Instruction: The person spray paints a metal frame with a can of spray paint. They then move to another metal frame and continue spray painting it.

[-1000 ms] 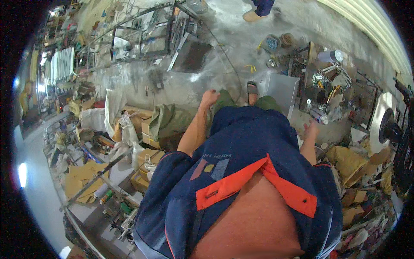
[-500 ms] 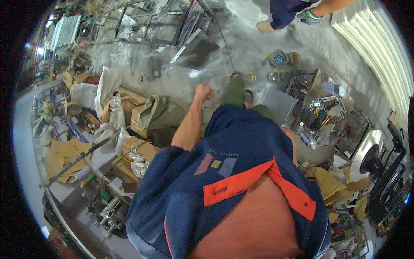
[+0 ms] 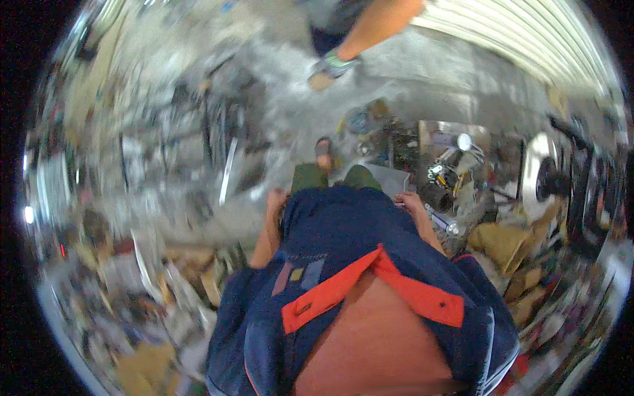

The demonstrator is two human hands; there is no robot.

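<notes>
My left hand [image 3: 276,198] hangs beside my left thigh, away from any object. It is blurred; its fingers look curled with nothing visible in them. My right hand [image 3: 411,200] is beside my right thigh, its fingers closed at the near edge of a flat grey sheet [image 3: 389,177]. The sheet partly hides behind my dark blue shirt and green trouser leg. Just right of that hand lies a silvery cylindrical can [image 3: 444,223], close to a dark round container [image 3: 436,197] and scattered tools.
Another person's bare limb [image 3: 376,30] and dark blue clothing appear at the top. Pale corrugated panels [image 3: 502,26] line the upper right. A black stand with a pale disc [image 3: 538,175] stands right. Brown paper [image 3: 498,245] and blurred clutter lie on both sides.
My view has turned and moved forward, smearing the picture. My left hand has dropped back toward my thigh. My right hand shows more fully. The other person appears nearer and further left.
</notes>
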